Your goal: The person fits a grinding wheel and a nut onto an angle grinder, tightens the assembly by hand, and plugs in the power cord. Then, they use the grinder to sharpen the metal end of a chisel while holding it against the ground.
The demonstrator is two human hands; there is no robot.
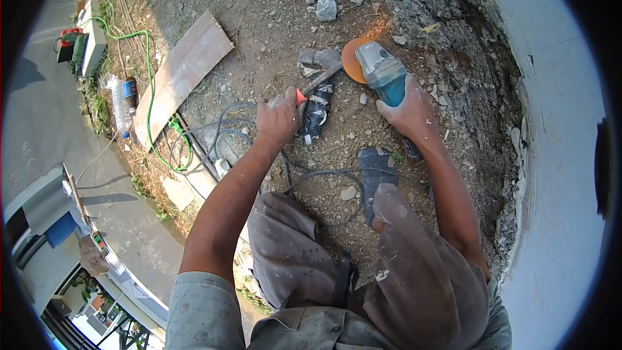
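My right hand [413, 112] is wrapped round the teal body of an angle grinder [381, 71]. Its orange disc [353, 61] is at the far end of a chisel [324, 78], and orange sparks [378, 28] fly off beyond the disc. My left hand [280, 115] grips the chisel by its orange-red handle end. Beneath the chisel lies a hammer [319, 59], its head grey and its handle [317, 113] wrapped in dark, torn material. Blur hides whether disc and chisel tip touch.
Dark cables [311, 174] loop over the stony ground near my shoe [378, 175]. To the left lie a wooden board [188, 68], a green cord [150, 84] and a plastic bottle [121, 107]. A white wall [551, 91] rises on the right. Stones [326, 6] sit ahead.
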